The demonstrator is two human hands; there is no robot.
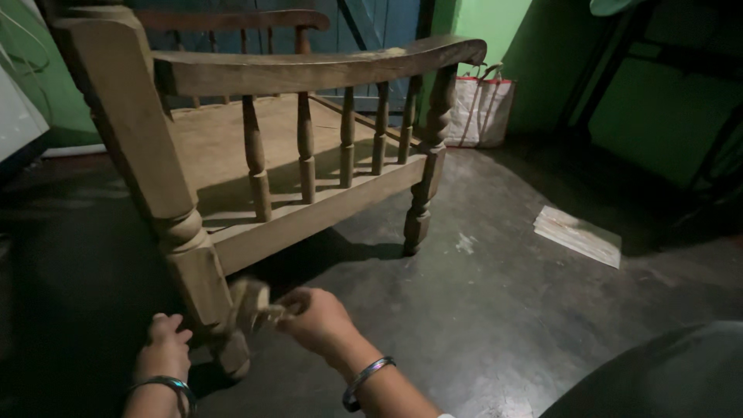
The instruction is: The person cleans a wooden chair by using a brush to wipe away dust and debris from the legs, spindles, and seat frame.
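The left hand (164, 340), fingers curled, touches the base of the wooden chair's front leg (203, 302). The right hand (317, 319) pinches a crumpled piece of sandpaper (253, 303) against that leg. Beyond stands the wooden armchair (294, 147), a flat paper sheet (577, 234) on the dark floor (480, 310), and a white bag (480, 112) by the green wall (495, 31).

A bag (480, 112) stands behind the wooden chair (255, 147); a paper sheet (577, 235) lies right of it.
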